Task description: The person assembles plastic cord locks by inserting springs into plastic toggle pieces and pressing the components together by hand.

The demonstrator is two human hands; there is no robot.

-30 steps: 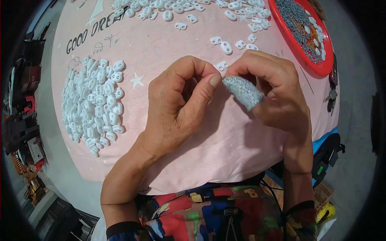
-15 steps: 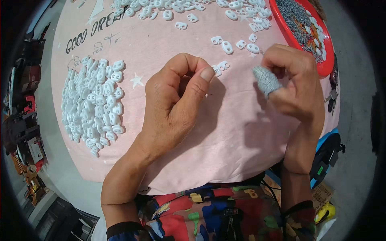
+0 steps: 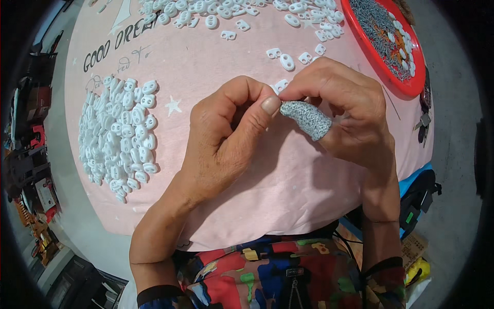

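Observation:
My left hand (image 3: 226,139) and my right hand (image 3: 350,110) meet over the middle of a pink cloth-covered table (image 3: 288,190). My right thumb wears a grey knitted finger cover (image 3: 307,119). The left thumb tip presses against the end of that cover, and the fingertips of both hands are pinched together. Whatever sits between them is hidden. Just behind the fingertips lie a few small white plastic two-hole pieces (image 3: 286,62).
A dense pile of the same white pieces (image 3: 119,135) lies at the left of the cloth. More are scattered along the far edge (image 3: 206,10). A red round tray (image 3: 406,85) with grey metal bits stands at the far right. Clutter lies on the floor at the left.
My right hand swung away to the right toward the red tray half a second ago. It has come back to the left hand. The left hand stayed in place with its fingers curled.

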